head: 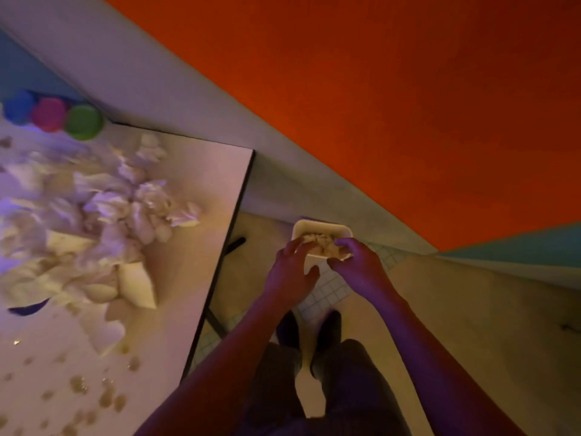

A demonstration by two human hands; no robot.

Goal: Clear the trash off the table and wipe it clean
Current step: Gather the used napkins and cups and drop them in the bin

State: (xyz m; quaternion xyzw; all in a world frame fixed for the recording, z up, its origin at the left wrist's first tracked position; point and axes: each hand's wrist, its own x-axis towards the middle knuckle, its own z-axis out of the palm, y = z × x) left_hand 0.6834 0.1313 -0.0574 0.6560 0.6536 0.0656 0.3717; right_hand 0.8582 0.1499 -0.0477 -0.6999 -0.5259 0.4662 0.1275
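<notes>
A small white bin [314,229] stands on the floor to the right of the table [201,171]. Crumpled paper [320,242] fills its top. Both my hands are over the bin. My left hand [290,272] touches the paper with fairly straight, spread fingers. My right hand [358,265] curls its fingers and thumb round the right side of the paper. On the table lies a large pile of crumpled white tissues [110,215]. Brownish wet spots [81,385] dot the table's near part.
Blue [19,108], pink [48,114] and green [83,122] round containers stand at the table's far corner. A dark blue scrap [28,308] lies at the pile's left edge. My feet [308,335] stand on the tiled floor by the table's black leg [234,243]. An orange wall rises behind.
</notes>
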